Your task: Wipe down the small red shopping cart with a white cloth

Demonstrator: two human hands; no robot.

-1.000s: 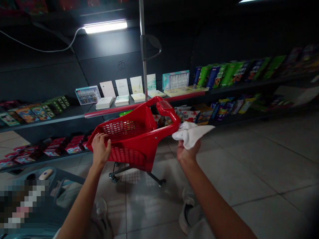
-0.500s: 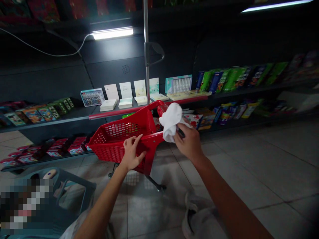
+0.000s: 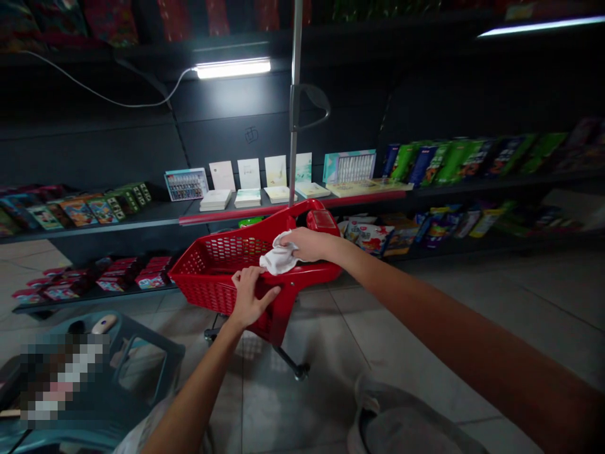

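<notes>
A small red plastic shopping cart [image 3: 222, 277] on wheels stands on the tiled floor in front of me. My left hand [image 3: 248, 301] grips the cart's near rim, thumb on the outside and fingers over the edge. My right hand [image 3: 307, 244] presses a crumpled white cloth [image 3: 278, 258] onto the top of the rim just below the cart's red handle [image 3: 321, 219]. The fingers are closed over the cloth.
Dark shop shelves [image 3: 142, 217] with coloured boxes, cards and notebooks run behind the cart. A metal pole [image 3: 293, 113] rises behind the handle. A teal plastic stool or crate [image 3: 137, 353] sits at lower left. Grey floor tiles [image 3: 425, 328] stretch to the right.
My left hand slid from the cart's left corner to the near rim. My right hand brought the cloth from beside the handle, over it, down onto the rim.
</notes>
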